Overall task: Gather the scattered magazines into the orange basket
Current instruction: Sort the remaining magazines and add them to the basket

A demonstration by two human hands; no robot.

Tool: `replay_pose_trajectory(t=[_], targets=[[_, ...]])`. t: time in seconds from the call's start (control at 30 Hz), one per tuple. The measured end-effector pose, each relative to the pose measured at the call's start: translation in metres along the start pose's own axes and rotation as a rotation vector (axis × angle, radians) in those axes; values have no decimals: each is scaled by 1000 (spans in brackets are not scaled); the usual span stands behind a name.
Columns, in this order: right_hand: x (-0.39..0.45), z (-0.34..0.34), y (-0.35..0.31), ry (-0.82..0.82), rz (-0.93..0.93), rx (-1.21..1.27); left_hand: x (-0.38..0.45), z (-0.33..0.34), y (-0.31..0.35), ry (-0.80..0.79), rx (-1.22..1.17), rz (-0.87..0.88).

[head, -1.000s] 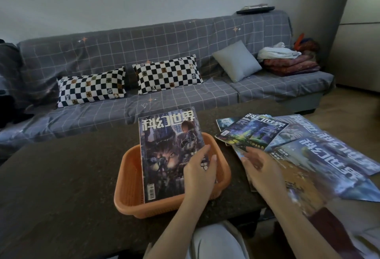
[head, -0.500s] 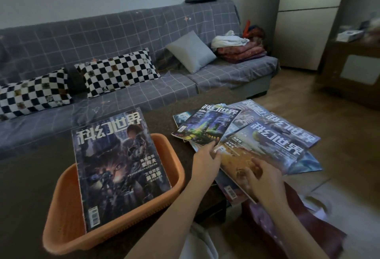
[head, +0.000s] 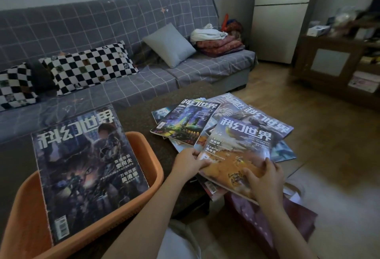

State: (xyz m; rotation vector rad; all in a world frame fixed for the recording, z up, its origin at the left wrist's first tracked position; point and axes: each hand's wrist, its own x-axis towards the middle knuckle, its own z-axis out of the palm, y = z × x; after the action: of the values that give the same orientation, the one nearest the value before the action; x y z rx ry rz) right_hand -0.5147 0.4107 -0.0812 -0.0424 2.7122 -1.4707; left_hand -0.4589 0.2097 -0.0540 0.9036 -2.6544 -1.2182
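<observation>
Magazines (head: pixel 224 127): I see a loose fan of them overlapping on the right end of the table (head: pixel 141 115), some corners hanging past its near edge.
Top copy (head: pixel 236 156): the orange-and-blue cover lies uppermost at the near side of the fan, tilted, its near corner off the table edge.
Left hand (head: pixel 189 163): I have it at the top copy's left edge, fingers curled and thumb on the cover, pinching that edge.
Right hand (head: pixel 265 178): on the near right corner of the same copy, fingers bent over the cover; whether the thumb is under the pages I cannot tell.
Basket (head: pixel 156 168): orange, at the left on the table, well apart from the fan.
Stored copy (head: pixel 86 168): one magazine is already in the basket, leaning with its top edge standing past the far rim, too long to lie flat inside.
Handling: I judge these light, thin and floppy, with glossy covers that slide over one another.
Where to hold: spine edge plus the opposite corner, two hands, so the pages do not sag or fan open.
Risk: lifting the top copy could drag the ones beneath off the edge.
Progress: early, I reckon; one in, most of the pile to go.
</observation>
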Motion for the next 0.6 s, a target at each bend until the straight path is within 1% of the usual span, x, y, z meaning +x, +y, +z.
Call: replay_pose_trajectory(t=[0.1, 0.17, 0.23, 0.33, 0.47, 0.6], targets=[[-1, -7, 5, -20, 35, 57, -14, 0, -6, -145, -178, -15], [-5, -10, 7, -39, 59, 106, -26, 2, -7, -164, -331, -47], [-9, -12, 6, -52, 73, 172, -39, 0, -5, -104, -444, -65], [-15, -14, 0, -73, 51, 254, -56, -11, -2, -8, -522, -28], [-22, -11, -25, -114, -67, 287, -80, -41, -2, 116, -548, 25], [-36, -1, -62, -194, -141, 330, -104, -76, -10, 230, -617, 57]])
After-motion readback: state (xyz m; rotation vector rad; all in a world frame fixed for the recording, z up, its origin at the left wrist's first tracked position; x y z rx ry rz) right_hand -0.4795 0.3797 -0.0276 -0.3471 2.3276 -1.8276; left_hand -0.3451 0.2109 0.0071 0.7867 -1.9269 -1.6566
